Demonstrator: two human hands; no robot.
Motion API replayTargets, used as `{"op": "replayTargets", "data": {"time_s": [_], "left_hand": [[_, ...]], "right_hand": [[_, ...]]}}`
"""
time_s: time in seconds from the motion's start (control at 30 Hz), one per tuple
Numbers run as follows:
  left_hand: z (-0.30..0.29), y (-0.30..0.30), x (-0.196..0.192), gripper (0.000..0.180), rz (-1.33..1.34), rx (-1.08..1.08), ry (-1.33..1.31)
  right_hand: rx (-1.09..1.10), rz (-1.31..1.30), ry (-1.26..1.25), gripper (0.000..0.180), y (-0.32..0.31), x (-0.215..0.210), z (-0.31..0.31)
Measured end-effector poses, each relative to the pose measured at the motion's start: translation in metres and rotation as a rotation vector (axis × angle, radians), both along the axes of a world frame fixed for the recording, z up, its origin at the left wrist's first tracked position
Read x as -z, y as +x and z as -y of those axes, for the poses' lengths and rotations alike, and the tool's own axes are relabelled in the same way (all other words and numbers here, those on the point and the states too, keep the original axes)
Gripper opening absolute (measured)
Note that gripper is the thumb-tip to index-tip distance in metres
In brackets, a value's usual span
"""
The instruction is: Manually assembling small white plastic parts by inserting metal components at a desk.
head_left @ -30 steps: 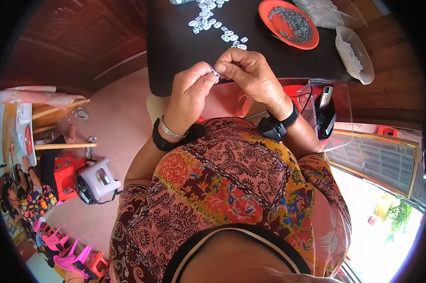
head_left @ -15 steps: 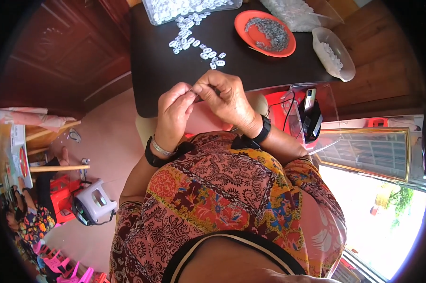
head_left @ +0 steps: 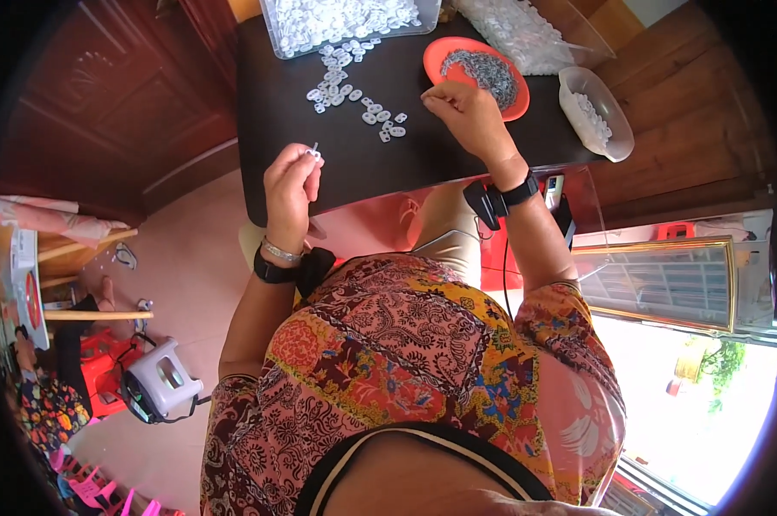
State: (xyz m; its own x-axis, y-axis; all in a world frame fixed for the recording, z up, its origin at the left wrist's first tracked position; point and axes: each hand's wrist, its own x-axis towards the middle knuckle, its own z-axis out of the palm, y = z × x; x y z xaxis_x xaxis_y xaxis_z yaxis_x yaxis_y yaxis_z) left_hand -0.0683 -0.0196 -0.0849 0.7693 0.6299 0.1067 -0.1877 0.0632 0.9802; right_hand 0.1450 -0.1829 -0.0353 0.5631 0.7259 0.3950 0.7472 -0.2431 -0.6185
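Note:
My left hand (head_left: pixel 289 185) is closed over the table's front edge. Between its thumb and fingertips sits a small white oval plastic piece (head_left: pixel 316 156), with a thin grey metal pin standing up out of it. My right hand (head_left: pixel 474 122) is held at the near left rim of an orange-red plate (head_left: pixel 432 57), fingers pinched together; whatever they may hold is too small to make out. A heap of small grey metal parts (head_left: pixel 490 72) lies in that plate. Loose white plastic pieces (head_left: pixel 373 112) with holes are scattered on the dark table (head_left: pixel 358 168) between my hands.
A clear tub (head_left: pixel 278 41) full of white pieces stands at the back, beside a plastic bag (head_left: pixel 526 39) of more. A translucent scoop-shaped dish (head_left: pixel 616 116) with white bits is at the right. Below the tabletop, a phone (head_left: pixel 554 187) shows. Another person's patterned clothing (head_left: pixel 57 404) appears far left.
My hands were together at the table's front edge and have parted. The right one has moved up and right to the plate; the left has shifted slightly left, keeping the white piece.

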Motion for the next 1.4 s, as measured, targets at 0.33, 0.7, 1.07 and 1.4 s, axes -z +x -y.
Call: {"op": "replayTargets", "data": {"time_s": [0.33, 0.7, 1.07, 1.4], "left_hand": [[0.006, -0.004, -0.002, 0.018, -0.001, -0.017, -0.013], [0.005, -0.009, -0.002, 0.017, 0.005, 0.025, -0.016], [0.014, -0.011, -0.036, 0.020, -0.028, 0.121, -0.021], [0.030, -0.010, -0.048, 0.021, 0.012, 0.171, -0.075]], "right_hand": [[-0.264, 0.330, -0.242, 0.017, -0.012, 0.012, -0.056], [-0.319, -0.007, -0.195, 0.016, -0.009, 0.010, -0.072], [-0.479, -1.246, 0.200, 0.019, -0.056, 0.001, -0.030], [-0.381, -1.102, 0.337, 0.016, -0.081, -0.007, -0.020]]}}
